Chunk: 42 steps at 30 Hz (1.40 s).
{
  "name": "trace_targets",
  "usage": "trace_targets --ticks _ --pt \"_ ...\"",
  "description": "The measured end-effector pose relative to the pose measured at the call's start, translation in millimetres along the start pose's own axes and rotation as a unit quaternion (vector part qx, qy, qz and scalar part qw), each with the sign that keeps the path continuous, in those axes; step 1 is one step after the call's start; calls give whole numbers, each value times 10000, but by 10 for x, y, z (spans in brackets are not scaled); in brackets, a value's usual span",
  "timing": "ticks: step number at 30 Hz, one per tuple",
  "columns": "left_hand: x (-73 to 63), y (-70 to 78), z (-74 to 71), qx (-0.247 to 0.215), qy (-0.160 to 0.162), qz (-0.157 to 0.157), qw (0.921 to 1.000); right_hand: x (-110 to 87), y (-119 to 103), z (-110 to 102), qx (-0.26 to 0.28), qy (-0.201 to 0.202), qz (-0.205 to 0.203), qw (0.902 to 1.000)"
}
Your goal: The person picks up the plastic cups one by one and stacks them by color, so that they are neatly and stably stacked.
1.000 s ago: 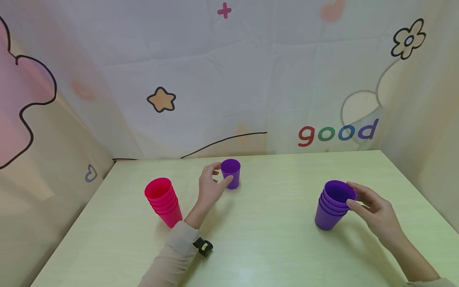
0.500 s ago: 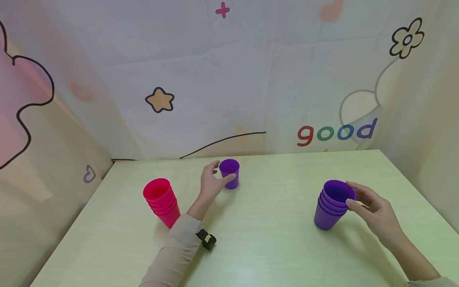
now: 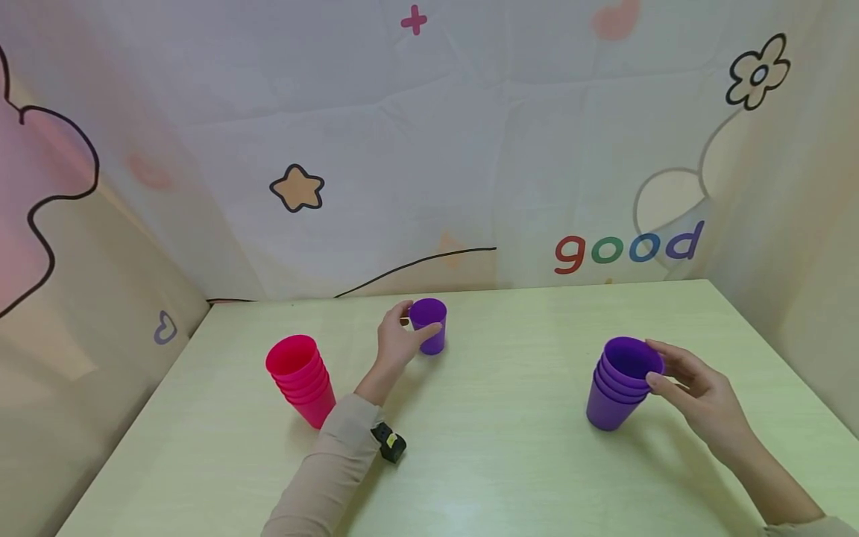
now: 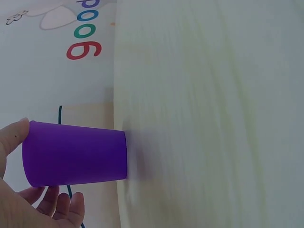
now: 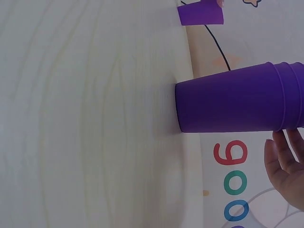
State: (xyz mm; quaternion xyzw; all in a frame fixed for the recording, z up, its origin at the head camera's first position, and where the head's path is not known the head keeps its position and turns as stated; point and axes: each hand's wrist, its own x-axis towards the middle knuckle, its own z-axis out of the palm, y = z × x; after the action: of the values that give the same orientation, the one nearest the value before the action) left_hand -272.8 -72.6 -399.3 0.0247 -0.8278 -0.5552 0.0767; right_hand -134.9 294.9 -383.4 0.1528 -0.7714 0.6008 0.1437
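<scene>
Head view: left of the single purple cup [image 3: 429,326], pink cups [image 3: 302,379] sit stacked on the worktop [image 3: 496,447]. The left hand [image 3: 396,343] curls round that one cup. Far right, the right hand [image 3: 698,391] pinches the purple stack [image 3: 620,382]. One cup still looks unstacked.

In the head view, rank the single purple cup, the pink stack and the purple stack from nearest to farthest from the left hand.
1. The single purple cup, gripped by the left hand.
2. The pink stack, just to that hand's left.
3. The purple stack, far right, at the right hand.
</scene>
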Motion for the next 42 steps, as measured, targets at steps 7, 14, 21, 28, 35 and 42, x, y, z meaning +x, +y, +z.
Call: trace_targets --ticks 7,14,21,28,35,42 --pt "9 4 -1 100 75 84 9999 1 -5 1 26 19 -20 10000" --pt "5 31 -8 58 167 133 9998 3 -21 3 74 20 -28 10000" --pt "-25 91 -16 4 137 102 9999 5 -27 7 161 29 -87 9998" --pt "-99 167 -22 -168 14 292 9994 7 -30 12 173 35 -101 9998" --pt "-169 252 5 -110 -104 502 9986 1 -18 14 230 48 -118 9997" --pt "-223 327 33 91 -239 735 9970 -1 -11 8 243 36 -78 9997"
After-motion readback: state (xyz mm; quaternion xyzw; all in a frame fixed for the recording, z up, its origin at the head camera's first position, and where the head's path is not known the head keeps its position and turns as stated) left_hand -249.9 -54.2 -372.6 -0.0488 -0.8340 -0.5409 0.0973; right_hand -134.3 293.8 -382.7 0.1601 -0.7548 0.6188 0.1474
